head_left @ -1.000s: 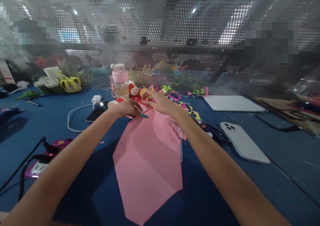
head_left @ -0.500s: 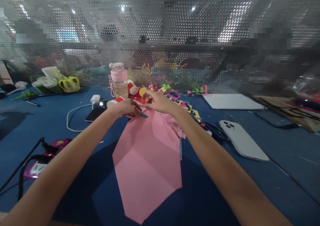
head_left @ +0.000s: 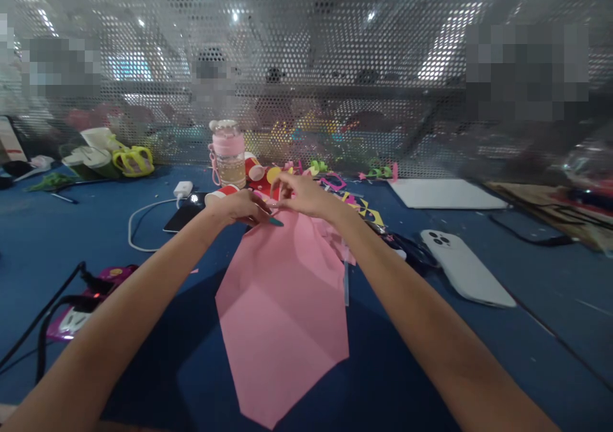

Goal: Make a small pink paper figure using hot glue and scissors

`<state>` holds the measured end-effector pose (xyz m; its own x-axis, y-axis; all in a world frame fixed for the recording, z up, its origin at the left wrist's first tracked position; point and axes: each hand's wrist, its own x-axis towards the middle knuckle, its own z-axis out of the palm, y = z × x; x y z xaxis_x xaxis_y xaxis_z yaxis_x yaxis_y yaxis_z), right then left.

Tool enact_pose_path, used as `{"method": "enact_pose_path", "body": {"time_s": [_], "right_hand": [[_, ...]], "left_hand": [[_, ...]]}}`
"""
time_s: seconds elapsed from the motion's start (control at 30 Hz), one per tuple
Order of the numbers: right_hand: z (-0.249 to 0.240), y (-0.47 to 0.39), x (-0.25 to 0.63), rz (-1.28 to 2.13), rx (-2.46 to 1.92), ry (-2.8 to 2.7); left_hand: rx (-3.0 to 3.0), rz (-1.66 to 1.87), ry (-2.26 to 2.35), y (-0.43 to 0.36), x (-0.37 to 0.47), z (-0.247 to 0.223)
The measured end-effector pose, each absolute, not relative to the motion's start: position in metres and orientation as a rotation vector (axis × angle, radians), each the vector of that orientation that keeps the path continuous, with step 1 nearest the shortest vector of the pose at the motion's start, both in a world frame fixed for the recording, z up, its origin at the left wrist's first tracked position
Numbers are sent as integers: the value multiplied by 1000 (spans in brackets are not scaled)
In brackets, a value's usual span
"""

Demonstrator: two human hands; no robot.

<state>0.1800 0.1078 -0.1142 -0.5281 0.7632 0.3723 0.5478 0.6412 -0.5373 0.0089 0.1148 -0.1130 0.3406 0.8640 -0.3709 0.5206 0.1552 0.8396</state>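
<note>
The fingers of the left hand are bent over the far left edge of a pink sheet, beside a small teal piece; whether they grip either one I cannot tell. On the right hand, thumb and forefinger curl towards each other above the sheet's far end, but I cannot make out whether their tips meet or pinch the paper.

The sheet lies on the near side of both sets of fingers, between the forearms, its long axis running away from the person. Its near end tapers to a blunt corner by the lower edge of the view. The teal piece is nearer to the left hand, its narrow end turned to the right.

Beyond the fingers, a bottle stands on the worktop, and paper scraps lie to the right.

The hands cover most of the sheet's far edge, the left fingertips are hidden, and the teal piece is partly covered, so what it is remains unclear.
</note>
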Motion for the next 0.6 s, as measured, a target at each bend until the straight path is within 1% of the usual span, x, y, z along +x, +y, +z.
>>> {"method": "enact_pose_path", "body": {"time_s": [0.27,0.6], "right_hand": [[-113,106,179,452,-1075,-2269],[-112,104,180,502,-1061,-2268]], "left_hand": [[1510,386,1314,118,7,-116],[1490,390,1283,119,6,-118]]}}
